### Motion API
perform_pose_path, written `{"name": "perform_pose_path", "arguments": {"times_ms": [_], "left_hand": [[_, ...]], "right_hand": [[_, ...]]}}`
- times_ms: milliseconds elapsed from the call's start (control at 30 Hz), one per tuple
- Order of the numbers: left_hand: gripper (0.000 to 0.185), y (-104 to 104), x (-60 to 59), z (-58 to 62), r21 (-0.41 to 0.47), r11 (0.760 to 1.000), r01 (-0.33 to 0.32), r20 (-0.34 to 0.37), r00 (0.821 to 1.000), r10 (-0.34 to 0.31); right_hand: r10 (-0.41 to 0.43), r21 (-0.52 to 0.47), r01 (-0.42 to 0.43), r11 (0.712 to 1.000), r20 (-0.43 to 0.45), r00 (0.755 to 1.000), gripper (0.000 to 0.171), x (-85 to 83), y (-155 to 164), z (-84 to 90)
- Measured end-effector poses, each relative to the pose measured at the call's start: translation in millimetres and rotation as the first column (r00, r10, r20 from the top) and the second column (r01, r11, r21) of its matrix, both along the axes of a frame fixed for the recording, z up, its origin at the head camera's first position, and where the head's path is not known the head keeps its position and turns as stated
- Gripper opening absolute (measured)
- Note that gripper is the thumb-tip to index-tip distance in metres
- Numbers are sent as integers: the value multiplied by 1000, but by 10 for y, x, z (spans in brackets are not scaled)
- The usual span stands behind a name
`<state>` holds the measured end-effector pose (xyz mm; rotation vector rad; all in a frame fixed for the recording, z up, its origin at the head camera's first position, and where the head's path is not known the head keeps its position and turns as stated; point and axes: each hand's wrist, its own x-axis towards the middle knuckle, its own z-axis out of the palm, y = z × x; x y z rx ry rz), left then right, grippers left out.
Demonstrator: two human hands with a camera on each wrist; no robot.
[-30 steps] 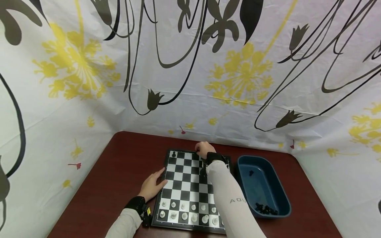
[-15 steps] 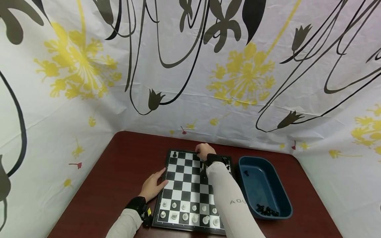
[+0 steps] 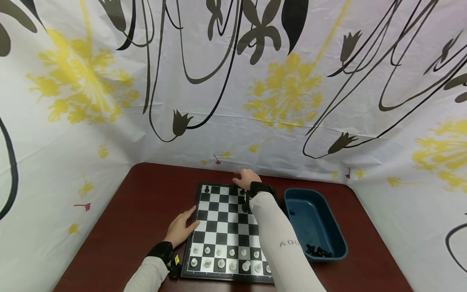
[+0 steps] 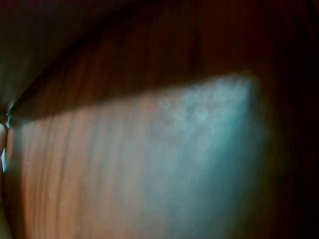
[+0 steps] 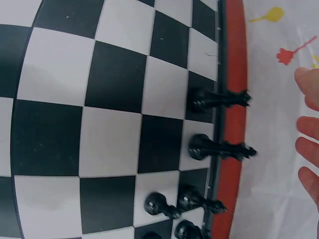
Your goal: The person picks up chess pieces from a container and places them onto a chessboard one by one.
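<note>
Black queen point(image 5: 219, 99) stands apart from fingers point(image 5: 310, 135).

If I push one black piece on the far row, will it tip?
Probably yes: each black piece is tall on a narrow base, so a push near the top may tip it. It looks small and light. Neighbours stand close, so one falling could knock another. The right hand hovers nearby.

I am seeing even bright light overhead; left wrist view is blurring dimly, chessboard point(image 5: 99, 124) lines curving edgewards.
</note>
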<state>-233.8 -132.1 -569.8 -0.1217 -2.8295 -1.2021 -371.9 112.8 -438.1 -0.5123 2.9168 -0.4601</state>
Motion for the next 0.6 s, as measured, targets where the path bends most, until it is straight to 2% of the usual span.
{"name": "perform_pose_path", "arguments": {"times_ms": [267,600], "left_hand": [[64,-1,6,-43,-3,1000,24,-1,1000,-24],[65,0,12,23,-14,999,42,10,999,-42]], "right_hand": [[-1,-2,1,1000,-2,1000,43,49,336,90],[-103,1,103,995,-55,993,46,182,1211,131]]}}
